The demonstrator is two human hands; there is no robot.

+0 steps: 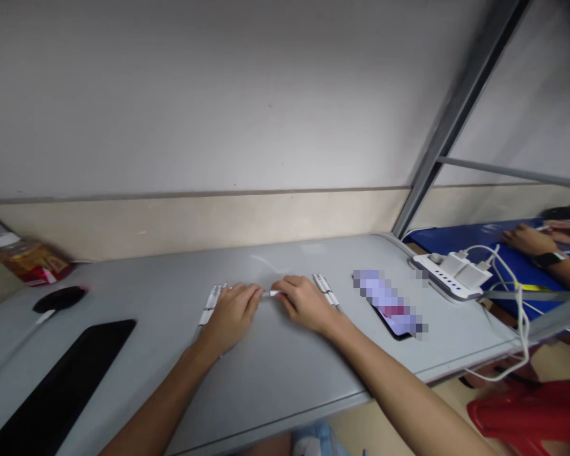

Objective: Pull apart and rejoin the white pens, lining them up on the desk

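Note:
Between my two hands, a thin white pen-like stick [268,294] is held level just above the grey tabletop. My left hand [234,313] pinches its left end, and my right hand [300,299] pinches its right end. Several similar white sticks [209,306] lie side by side next to my left hand, partly hidden by it. A second small group of white sticks [326,290] lies just beyond my right hand, partly behind the wrist.
A phone [387,304] and a white power strip [449,278] with cables lie to the right. At left are a bottle [33,259], a black round object [59,299] and a long black item [71,380]. Another person's hands [532,240] are over a blue table.

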